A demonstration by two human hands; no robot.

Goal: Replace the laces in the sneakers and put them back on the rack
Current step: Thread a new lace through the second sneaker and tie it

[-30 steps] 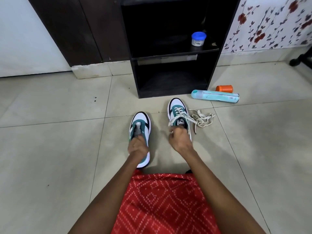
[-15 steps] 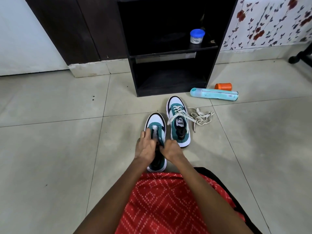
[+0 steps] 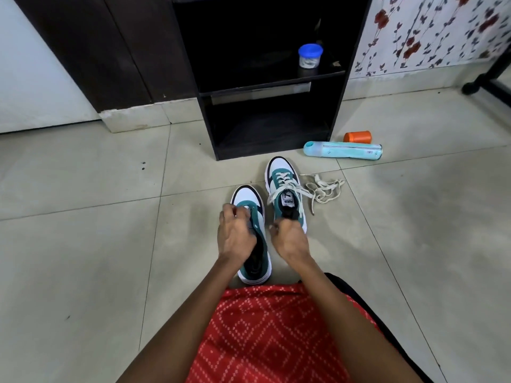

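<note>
The unlaced sneaker [image 3: 249,197] lies toe toward the rack [image 3: 276,152]. The left hand [image 3: 235,233] curls over its eyelets and the right hand [image 3: 290,239] curls just right of it; what either holds cannot be told. The loose lace [image 3: 325,189] lies farther right of it, beyond the laced sneaker [image 3: 284,189], nearer the right hand.

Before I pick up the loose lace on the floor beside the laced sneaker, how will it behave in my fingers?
The loose lace lies in slack, overlapping loops, so it is probably floppy and will dangle from wherever it is pinched. It looks thin and flat, so likely very light. The crossed loops may come up tangled.
</note>
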